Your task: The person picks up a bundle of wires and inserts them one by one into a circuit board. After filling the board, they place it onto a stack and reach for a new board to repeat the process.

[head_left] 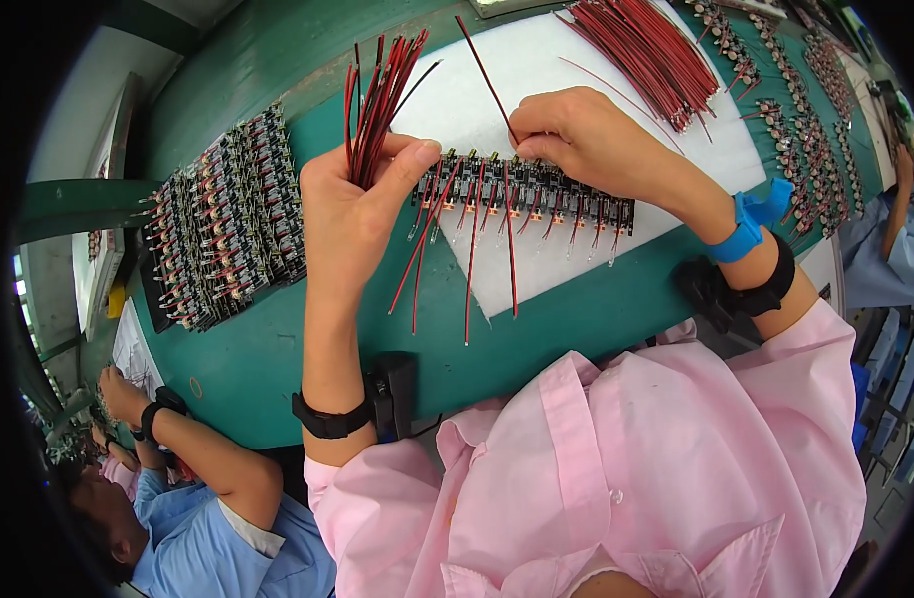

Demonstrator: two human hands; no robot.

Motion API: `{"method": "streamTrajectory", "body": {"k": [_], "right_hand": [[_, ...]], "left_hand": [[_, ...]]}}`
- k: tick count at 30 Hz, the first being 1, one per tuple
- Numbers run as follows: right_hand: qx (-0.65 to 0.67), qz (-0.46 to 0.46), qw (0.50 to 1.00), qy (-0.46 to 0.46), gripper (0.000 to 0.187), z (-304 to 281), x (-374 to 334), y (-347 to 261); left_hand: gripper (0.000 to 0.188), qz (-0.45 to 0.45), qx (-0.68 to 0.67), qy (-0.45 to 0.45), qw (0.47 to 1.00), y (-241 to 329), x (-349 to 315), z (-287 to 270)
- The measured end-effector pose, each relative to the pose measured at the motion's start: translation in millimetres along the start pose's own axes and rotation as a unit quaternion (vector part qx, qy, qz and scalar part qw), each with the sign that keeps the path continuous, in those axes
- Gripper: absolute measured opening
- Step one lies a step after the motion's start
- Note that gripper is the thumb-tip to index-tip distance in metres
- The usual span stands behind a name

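Note:
My left hand (362,194) is closed around a bundle of red and black wires (382,95) that fans upward out of the fist. Its thumb lies by the left end of a long strip of small circuit boards (547,199). Over the middle of that strip, my right hand (567,135) pinches a single red and black wire (485,75), which sticks up and to the left. Several wires (512,249) hang from the boards toward me, longer at the left part of the strip. Small clear-tipped parts line the strip's near edge.
A white foam sheet (517,274) lies under the strip on the green table (268,374). More wires (646,60) are piled at its far right. Stacked board strips (228,219) stand at left, and further boards (801,149) at right. A co-worker in blue (228,528) sits at lower left.

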State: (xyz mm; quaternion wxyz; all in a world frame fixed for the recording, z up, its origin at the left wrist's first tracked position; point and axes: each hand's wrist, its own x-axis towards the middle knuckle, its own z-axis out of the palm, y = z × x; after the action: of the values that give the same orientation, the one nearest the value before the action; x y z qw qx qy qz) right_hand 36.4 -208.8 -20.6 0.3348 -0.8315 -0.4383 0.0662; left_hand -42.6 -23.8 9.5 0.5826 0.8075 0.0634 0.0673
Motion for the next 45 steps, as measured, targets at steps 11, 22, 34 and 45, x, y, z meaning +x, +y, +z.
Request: {"method": "streamTrajectory", "body": {"k": [11,22,34,45], "right_hand": [[0.0,-0.007,0.998,0.058,0.008,5.9,-8.6,-4.6],[-0.039,-0.021,0.997,0.068,0.004,5.3,-18.4,-9.9],[-0.216,-0.079,0.971,-0.067,0.006,-20.0,-8.0,-36.2],[0.285,0.059,0.957,-0.02,0.012,-17.0,42.3,-43.0]], "left_hand": [[0.016,0.011,-0.003,0.005,1.0,-4.2,0.8,-1.1],[0.024,-0.076,-0.232,-0.031,0.969,-10.8,7.5,-14.7],[0.031,-0.097,-0.53,-0.034,0.842,-16.4,14.3,-4.3],[0.038,-0.07,-0.466,-0.118,0.874,16.9,24.2,17.6]]}}
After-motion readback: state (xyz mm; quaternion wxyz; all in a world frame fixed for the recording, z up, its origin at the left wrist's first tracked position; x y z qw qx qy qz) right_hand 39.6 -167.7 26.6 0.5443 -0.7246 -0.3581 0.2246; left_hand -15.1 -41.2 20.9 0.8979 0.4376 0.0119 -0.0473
